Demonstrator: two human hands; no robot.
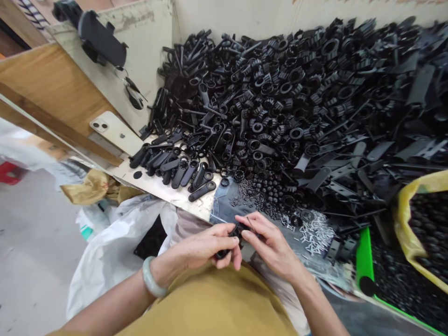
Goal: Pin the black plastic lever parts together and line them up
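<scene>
In front of my torso, both hands meet over a small black plastic part. My left hand is closed around it, thumb on top, and the fingers hide most of its shape. My right hand pinches at the part's right end; a thin dark piece shows between thumb and forefinger. Just beyond the hands, small black balls and silver screws or pins lie in heaps on the bench. To the left, several black handle-shaped parts with ring ends lie in a loose cluster.
A large heap of black plastic parts covers the bench behind. On the left, a white phone leans on a wooden panel, below a black phone holder. At right are a green edge strip and a yellow-rimmed bag. A white sack hangs at lower left.
</scene>
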